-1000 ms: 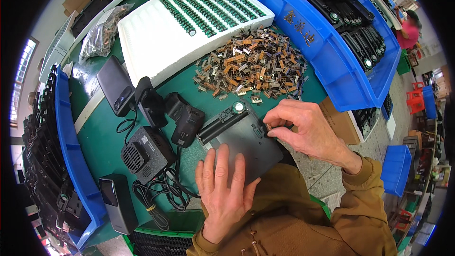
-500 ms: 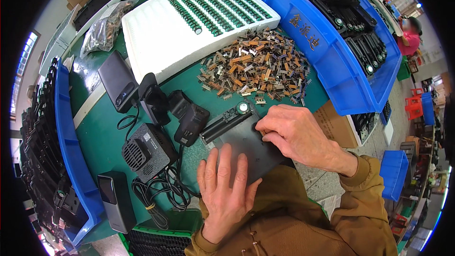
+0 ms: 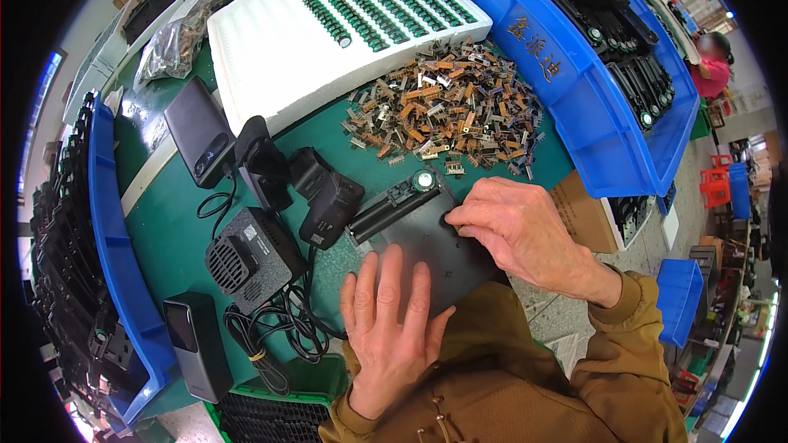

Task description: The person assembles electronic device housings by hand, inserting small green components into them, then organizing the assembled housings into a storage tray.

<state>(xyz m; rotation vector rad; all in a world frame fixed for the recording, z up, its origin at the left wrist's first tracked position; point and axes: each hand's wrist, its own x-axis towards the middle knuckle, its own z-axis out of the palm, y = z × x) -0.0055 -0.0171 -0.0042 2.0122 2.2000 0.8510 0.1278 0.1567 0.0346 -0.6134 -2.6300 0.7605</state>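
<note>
A flat black plastic panel [image 3: 435, 238] lies at the table's near edge, its raised trough running along the far side. At the trough's right end sits a round silver-and-green part [image 3: 423, 180]. My left hand [image 3: 391, 320] rests on the panel's near left part, fingers stretched out and flat. Over the right edge of the panel, my right hand [image 3: 525, 234] has thumb and index finger pinched together; whatever lies between them is hidden. Just beyond the panel spreads a heap of small slide switches [image 3: 447, 107] with brown and metal bodies and pins.
Behind the heap lies a white foam tray [image 3: 263, 74] with rows of green parts. Blue bins [image 3: 566, 107] of black parts flank the table. Left of the panel are a power bank [image 3: 197, 131], a black speaker-like box [image 3: 254, 258], coiled cables [image 3: 271, 344] and another power bank [image 3: 197, 344].
The whole view has shifted slightly. My right fingertips have closed tighter at the panel's edge, and a small brownish piece glimpsed between them earlier is now hidden. My left hand stays in place.
</note>
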